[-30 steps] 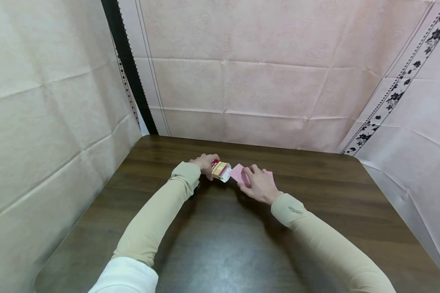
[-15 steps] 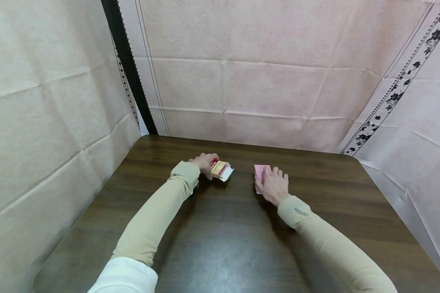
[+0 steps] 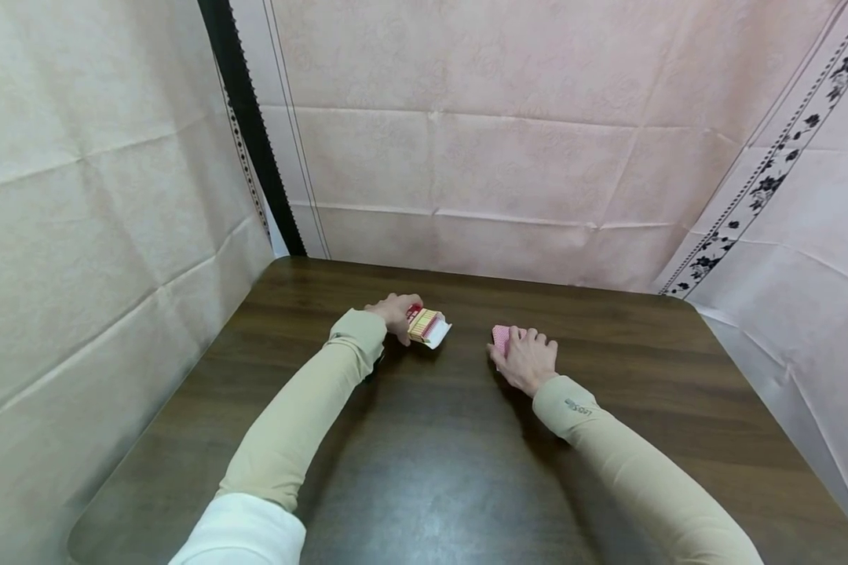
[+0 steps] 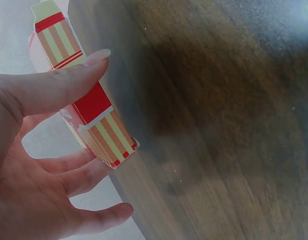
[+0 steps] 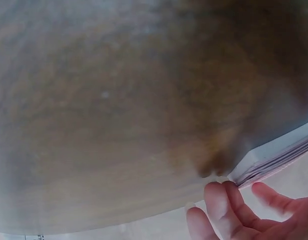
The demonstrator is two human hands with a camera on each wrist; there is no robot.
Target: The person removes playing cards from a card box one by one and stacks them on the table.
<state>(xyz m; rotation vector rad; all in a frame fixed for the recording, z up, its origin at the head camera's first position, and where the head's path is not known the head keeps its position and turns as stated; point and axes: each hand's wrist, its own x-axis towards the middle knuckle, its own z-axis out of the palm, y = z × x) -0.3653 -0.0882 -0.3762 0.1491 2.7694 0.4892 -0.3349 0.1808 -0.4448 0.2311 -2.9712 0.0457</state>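
My left hand (image 3: 393,314) grips a red card box (image 3: 421,325) with yellow stripes, its thumb on one side and fingers on the other. The box's white flap (image 3: 438,334) hangs open on the right. In the left wrist view the thumb lies across the red band of the box (image 4: 95,104). To the right, apart from the box, my right hand (image 3: 526,364) holds a pink-backed deck of cards (image 3: 505,337), much of it hidden under the fingers. In the right wrist view the edges of the stacked cards (image 5: 279,159) show above the fingertips.
Both hands are over the far half of a dark brown wooden table (image 3: 424,439). Behind it hangs a pale pinkish cloth (image 3: 509,173), and another pale cloth (image 3: 99,204) hangs along the left side.
The cards have moved right with my right hand, away from the box's mouth. Less of the deck shows past the fingers now. My left hand and the box have stayed in place.
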